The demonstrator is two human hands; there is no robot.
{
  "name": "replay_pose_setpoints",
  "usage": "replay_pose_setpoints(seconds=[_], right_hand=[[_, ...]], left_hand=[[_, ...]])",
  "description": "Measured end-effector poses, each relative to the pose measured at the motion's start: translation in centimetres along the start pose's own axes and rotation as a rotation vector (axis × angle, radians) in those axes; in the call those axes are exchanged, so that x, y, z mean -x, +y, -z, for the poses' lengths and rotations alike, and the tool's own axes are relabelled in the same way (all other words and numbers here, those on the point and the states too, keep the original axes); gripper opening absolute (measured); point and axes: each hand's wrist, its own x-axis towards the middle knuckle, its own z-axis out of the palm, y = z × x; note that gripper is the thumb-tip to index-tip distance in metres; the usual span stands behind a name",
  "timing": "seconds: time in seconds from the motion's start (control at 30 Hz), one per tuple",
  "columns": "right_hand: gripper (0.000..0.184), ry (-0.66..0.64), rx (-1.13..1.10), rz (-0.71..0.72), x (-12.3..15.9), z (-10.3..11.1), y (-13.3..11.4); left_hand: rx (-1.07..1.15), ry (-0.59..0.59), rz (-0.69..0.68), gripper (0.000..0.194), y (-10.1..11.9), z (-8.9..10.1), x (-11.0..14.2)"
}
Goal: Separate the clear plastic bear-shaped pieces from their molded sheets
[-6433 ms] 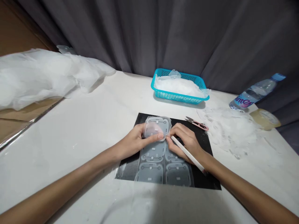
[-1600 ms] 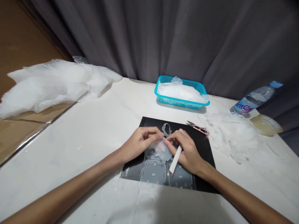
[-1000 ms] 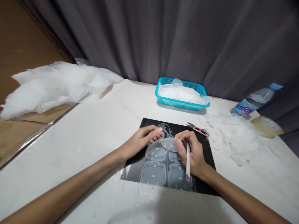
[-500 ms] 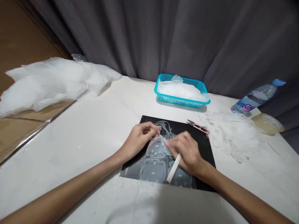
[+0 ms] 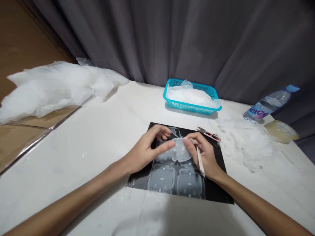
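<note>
Between the thumb and fingers of my right hand (image 5: 203, 150) is a small translucent, rounded plastic piece (image 5: 180, 150), held up over the sheet. The same hand keeps a slim white stick-like tool (image 5: 200, 162) against the palm, its end slanting down; its exact kind is unclear. My left hand (image 5: 152, 144) is open, thumb stretched toward the piece's left edge and fingers curved apart; whether the thumb touches it, I cannot tell. Under both hands lies a translucent moulded sheet (image 5: 161, 178) with several rounded panels, on a black mat (image 5: 216, 190).
Pink-handled thread snips (image 5: 210, 135) lie at the mat's right edge, beside a heap of clear scraps (image 5: 246, 141). Behind are a blue basket (image 5: 192, 109) of white pieces, a water bottle (image 5: 270, 103) and a tape roll (image 5: 282, 131). A white translucent pile (image 5: 54, 88) rests on cardboard at left.
The small piece has come away from the sheet and is lifted in my right hand. My left fingers have let go and spread. The white tool has swung to point down and right.
</note>
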Motion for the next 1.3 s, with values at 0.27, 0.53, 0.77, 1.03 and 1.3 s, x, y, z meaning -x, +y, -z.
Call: replay_pose_setpoints(seconds=[0.27, 0.53, 0.77, 1.03, 1.3], right_hand=[[0.023, -0.017, -0.007, -0.062, -0.1, 0.1, 0.1], [0.047, -0.012, 0.170, 0.157, -0.1, 0.2, -0.1], [0.031, -0.075, 0.363, 0.333, -0.1, 0.5, -0.2], [0.032, -0.068, 0.191, 0.340, -0.2, 0.4, -0.3], [0.015, -0.152, 0.249, 0.407, 0.1, 0.3, -0.4]], left_hand=[[0.400, -0.116, 0.200, 0.026, -0.7, -2.5, 0.8], [0.551, 0.038, 0.284, 0.053, -0.1, -2.0, 0.4], [0.540, 0.010, 0.217, 0.038, 0.1, -1.5, 0.6], [0.151, -0.011, -0.083, 0.024, -0.6, -0.5, 1.0], [-0.026, 0.115, -0.230, 0.004, -0.2, 0.0, 0.9]])
